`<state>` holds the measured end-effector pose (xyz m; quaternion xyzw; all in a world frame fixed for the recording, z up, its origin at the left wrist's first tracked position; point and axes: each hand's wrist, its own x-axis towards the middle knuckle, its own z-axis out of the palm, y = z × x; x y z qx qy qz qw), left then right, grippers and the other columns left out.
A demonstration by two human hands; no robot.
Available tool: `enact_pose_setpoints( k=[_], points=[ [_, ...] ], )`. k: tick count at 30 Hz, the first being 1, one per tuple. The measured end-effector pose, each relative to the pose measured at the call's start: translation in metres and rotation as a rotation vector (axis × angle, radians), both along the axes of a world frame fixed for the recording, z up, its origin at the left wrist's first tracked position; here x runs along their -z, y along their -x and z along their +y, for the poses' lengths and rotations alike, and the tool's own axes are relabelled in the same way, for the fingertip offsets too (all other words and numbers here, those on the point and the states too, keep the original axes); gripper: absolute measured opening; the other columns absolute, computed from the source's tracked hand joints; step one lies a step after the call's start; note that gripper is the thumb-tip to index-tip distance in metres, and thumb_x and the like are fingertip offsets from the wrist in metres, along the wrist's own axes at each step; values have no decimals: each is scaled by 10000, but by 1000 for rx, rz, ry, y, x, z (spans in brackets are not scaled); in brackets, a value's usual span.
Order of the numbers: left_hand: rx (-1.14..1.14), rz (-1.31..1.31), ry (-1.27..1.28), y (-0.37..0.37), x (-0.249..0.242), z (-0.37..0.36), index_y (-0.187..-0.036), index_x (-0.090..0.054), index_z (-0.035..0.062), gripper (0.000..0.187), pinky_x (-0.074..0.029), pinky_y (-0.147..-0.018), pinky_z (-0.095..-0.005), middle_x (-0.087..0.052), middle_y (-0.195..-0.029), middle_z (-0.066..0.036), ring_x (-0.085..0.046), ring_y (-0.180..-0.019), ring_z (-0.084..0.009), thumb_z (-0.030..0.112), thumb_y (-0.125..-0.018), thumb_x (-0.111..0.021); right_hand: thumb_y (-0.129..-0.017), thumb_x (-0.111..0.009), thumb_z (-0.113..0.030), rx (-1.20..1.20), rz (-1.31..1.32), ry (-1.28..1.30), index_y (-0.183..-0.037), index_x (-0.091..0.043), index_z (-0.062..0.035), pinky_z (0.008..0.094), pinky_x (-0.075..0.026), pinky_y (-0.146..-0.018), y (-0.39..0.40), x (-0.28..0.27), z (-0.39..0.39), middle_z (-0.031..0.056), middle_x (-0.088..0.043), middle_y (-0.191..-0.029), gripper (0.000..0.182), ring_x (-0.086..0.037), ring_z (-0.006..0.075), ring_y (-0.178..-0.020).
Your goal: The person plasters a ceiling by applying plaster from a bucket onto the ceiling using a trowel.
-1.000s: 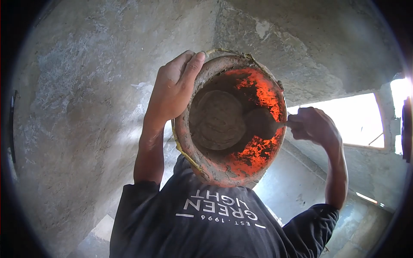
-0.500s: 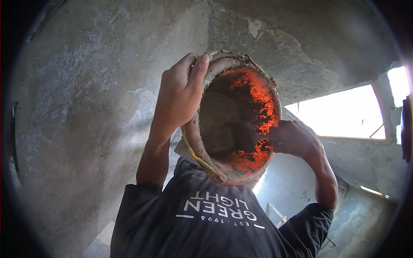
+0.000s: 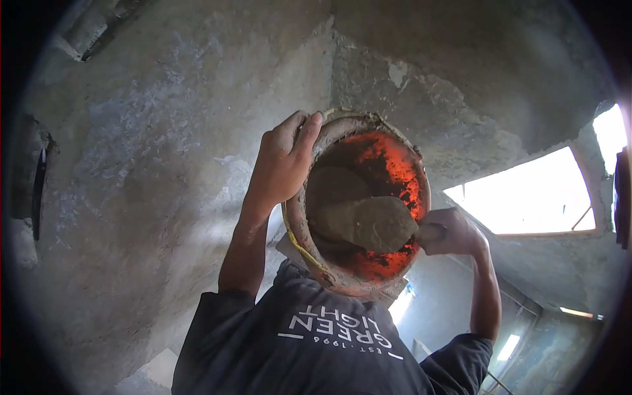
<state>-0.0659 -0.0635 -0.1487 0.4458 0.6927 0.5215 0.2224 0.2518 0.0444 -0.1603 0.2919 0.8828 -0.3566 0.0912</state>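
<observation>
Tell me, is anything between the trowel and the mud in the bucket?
Nothing visible. The trowel in the right hand is already inside the bucket, loaded with wet mortar. The left hand grips the rim.

The only words are on the dark shirt (image 3: 309, 349), low down, below both hands. They are white and look upside down. The big letters say "GREEN LIGHT". A smaller line beside them says "EST · 1996", with a short white dash at each end. Nothing else has writing.
</observation>
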Motion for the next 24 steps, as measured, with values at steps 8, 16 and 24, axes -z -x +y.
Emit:
enact_pose_setpoints(
  k=[8,16,24],
  points=[
    [6,51,-16,12,13,0,-873,-551,-20,350,-421,-652,-330,-528,-692,-151,-418,-638,-204,304,-969,-458,-525,-747,-148,152,371,-46,-838,-623,2,332,-490,-616,-34,25,-8,127,-620,-759,369,-608,229,-663],
    [-94,-144,85,35,41,1,-976,-581,-39,415,-390,-727,-274,-477,-804,-18,-438,-758,-135,365,-947,-492,-731,-686,-108,423,623,-231,-921,-533,-2,312,-438,-584,-73,22,33,89,-544,-760,266,-524,163,-648],
    [-292,-152,123,64,68,0,-1195,-546,-58,481,-393,-897,-298,-572,-1050,-101,-511,-959,-197,349,-940,-523,-827,-586,-85,1168,1119,-427,-1232,-468,-19,268,-453,-510,-115,-28,194,62,-582,-692,427,-565,131,-544]
  ],
)
